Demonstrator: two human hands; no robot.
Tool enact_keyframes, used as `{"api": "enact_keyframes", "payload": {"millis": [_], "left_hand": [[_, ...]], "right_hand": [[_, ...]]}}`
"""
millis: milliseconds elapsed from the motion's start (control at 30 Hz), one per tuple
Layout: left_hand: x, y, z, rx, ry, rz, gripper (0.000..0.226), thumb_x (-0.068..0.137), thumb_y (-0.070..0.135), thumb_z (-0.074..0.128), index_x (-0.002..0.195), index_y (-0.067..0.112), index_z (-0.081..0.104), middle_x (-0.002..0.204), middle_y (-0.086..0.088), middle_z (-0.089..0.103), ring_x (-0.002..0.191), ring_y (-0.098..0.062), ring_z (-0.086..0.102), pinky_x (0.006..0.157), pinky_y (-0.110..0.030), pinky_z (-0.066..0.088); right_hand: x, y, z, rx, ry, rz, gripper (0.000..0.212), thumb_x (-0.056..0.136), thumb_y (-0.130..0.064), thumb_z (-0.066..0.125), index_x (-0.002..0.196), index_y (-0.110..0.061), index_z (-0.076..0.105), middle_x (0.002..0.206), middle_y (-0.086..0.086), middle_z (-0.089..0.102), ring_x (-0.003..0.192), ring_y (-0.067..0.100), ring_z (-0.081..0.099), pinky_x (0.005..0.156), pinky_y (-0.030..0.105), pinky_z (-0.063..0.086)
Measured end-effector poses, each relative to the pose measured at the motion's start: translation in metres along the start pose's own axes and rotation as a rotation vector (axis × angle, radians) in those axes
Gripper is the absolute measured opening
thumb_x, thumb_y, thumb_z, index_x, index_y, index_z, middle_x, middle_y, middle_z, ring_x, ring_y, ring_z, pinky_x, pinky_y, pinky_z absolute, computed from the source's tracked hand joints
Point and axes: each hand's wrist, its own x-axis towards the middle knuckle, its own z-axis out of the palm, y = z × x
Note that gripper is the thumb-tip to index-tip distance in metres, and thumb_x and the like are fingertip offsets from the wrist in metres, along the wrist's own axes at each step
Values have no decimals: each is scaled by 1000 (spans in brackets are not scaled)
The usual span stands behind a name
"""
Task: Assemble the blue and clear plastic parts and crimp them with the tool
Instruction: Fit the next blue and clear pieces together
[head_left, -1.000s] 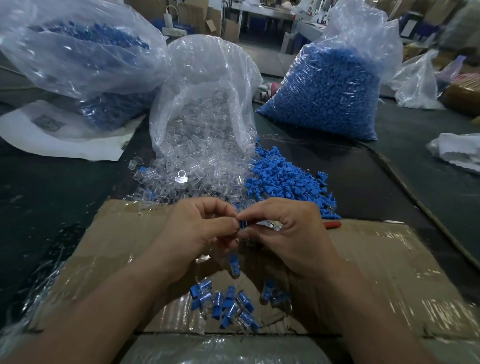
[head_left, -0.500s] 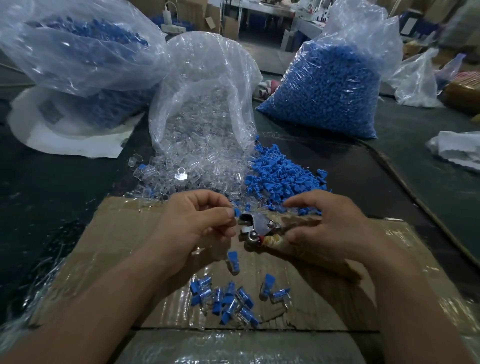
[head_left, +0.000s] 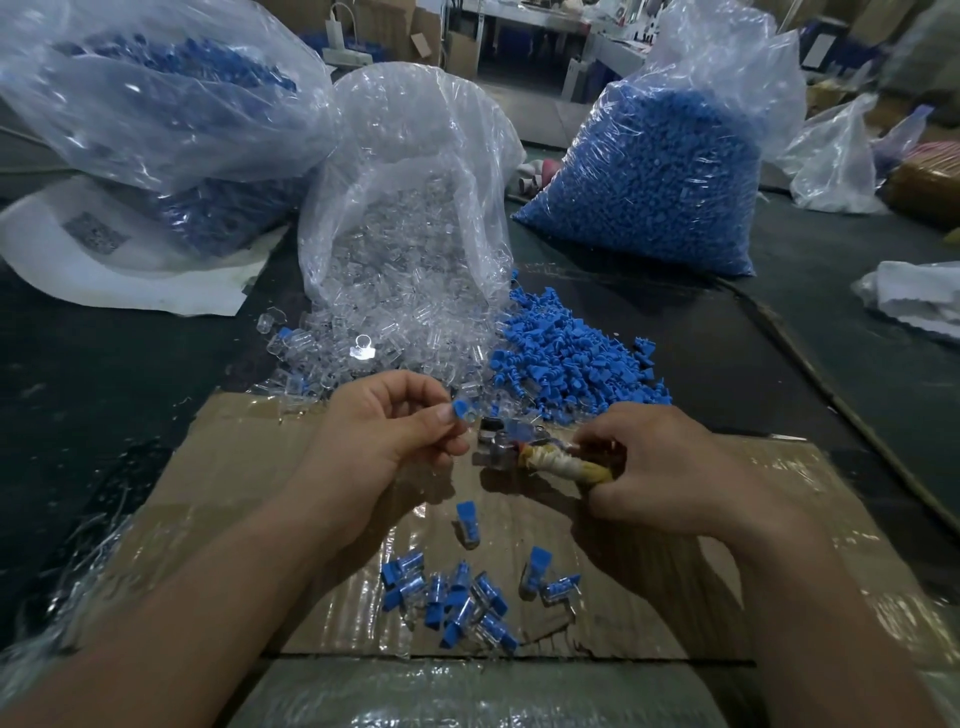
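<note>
My left hand (head_left: 387, 434) pinches a small blue and clear plastic part (head_left: 462, 410) between thumb and fingers, just left of the tool's metal jaws. My right hand (head_left: 660, 467) grips the cloth-wrapped handles of the crimping tool (head_left: 519, 452), whose jaws point left toward the part. Several assembled blue and clear pieces (head_left: 457, 597) lie on the taped cardboard (head_left: 727, 545) below my hands. A loose pile of blue parts (head_left: 566, 358) and a spill of clear parts (head_left: 363, 353) lie just beyond my hands.
An open clear bag (head_left: 410, 208) holds clear parts at centre. A full bag of blue parts (head_left: 660, 171) stands at back right, another bag (head_left: 156, 104) at back left on white sheeting. The dark table top (head_left: 104, 389) extends around the cardboard.
My hands have parted. The right hand drew back to the right and took hold of the crimping tool's handles, exposing its jaws. The left hand still holds the small part.
</note>
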Motion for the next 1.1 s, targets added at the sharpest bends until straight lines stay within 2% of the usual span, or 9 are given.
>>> {"api": "enact_keyframes", "payload": {"millis": [133, 300, 467, 667, 967, 1100], "left_hand": [[2, -2, -1, -6, 36, 41, 15, 64, 7, 59, 78, 3, 58, 63, -10, 67, 56, -16, 65, 51, -21, 54], [4, -5, -3, -9, 88, 113, 7, 66, 9, 60, 70, 13, 65, 65, -9, 68, 60, -16, 67, 51, -19, 52], [3, -3, -2, 6, 100, 173, 11, 66, 11, 59, 76, 9, 60, 64, -6, 68, 59, -13, 66, 52, -18, 53], [1, 0, 1, 44, 112, 172, 11, 66, 12, 59, 76, 9, 61, 64, -5, 68, 55, -11, 65, 50, -17, 52], [-1, 0, 2, 59, 123, 177, 11, 66, 11, 60, 77, 7, 61, 63, -6, 68, 54, -12, 64, 48, -18, 52], [-4, 2, 6, 154, 144, 234, 7, 74, 3, 59, 77, 9, 59, 60, 0, 67, 53, -6, 63, 48, -14, 50]], "right_hand": [[4, -3, 4, -26, 109, -36, 15, 76, -21, 62, 89, -25, 56, 83, -14, 46, 76, 3, 43, 67, 22, 41], [2, -14, 6, 150, 355, -102, 28, 69, -14, 63, 82, -30, 45, 76, -16, 42, 70, 0, 41, 58, 14, 28], [3, -20, 15, 164, 301, -104, 26, 74, -21, 61, 88, -30, 41, 81, -15, 43, 73, 2, 42, 57, 21, 30], [6, -22, 20, 133, 231, -119, 31, 77, -28, 61, 95, -32, 37, 88, -17, 38, 80, 0, 39, 65, 18, 36], [6, -25, 21, 98, 192, -144, 28, 78, -30, 62, 92, -32, 38, 85, -17, 40, 77, -2, 38, 64, 21, 33], [6, -29, 19, 110, 206, -163, 22, 78, -29, 62, 80, -33, 41, 76, -17, 44, 70, -2, 40, 59, 20, 29]]}}
